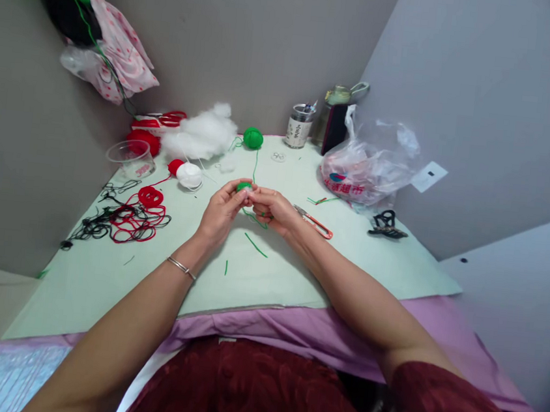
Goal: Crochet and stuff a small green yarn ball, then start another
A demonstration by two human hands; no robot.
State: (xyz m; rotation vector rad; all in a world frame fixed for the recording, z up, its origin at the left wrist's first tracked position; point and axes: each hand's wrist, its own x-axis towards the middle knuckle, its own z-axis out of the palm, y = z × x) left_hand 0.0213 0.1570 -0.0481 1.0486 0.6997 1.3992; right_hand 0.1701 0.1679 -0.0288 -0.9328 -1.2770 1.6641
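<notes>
Both hands meet above the middle of the table. My left hand is closed around a small green yarn piece, with some white showing at its side. Against that same piece, my right hand presses its thumb and fingertips; whether it also grips a tool is hidden. A green strand runs from the piece back to a green yarn ball, and more green yarn loops below the fingers. Just right of my right hand lie orange-handled thread snips. Cut green yarn bits are on the tabletop nearer me.
White stuffing, red yarn, a clear plastic cup and tangled black and red cords occupy the left. A labelled can, a phone, a plastic bag and a black hair claw stand right. Partition walls enclose the table.
</notes>
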